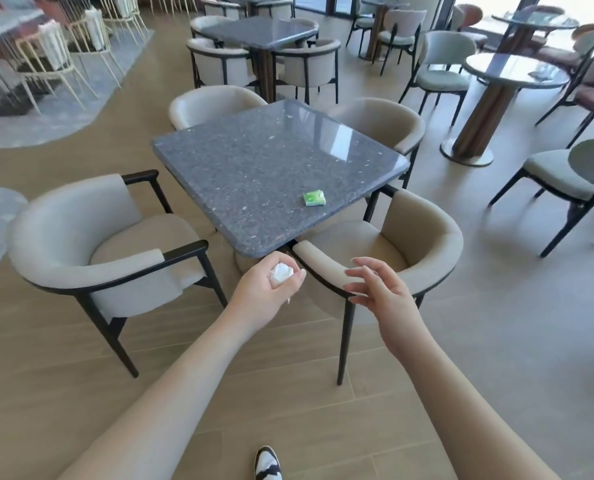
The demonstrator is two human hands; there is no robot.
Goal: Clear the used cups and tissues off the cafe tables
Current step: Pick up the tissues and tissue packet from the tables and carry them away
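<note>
Presently, left hand fingers curled round a crumpled white tissue, right hand holding nothing, fingers loosely spread, green packet near the table front-right edge.

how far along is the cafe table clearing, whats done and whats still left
Partly done. In hand: the left hand grips a crumpled white tissue; the right hand is open and holds nothing. Left: a small green packet still lies on the grey square table, and something small sits on the round table, too blurred to identify.
</note>
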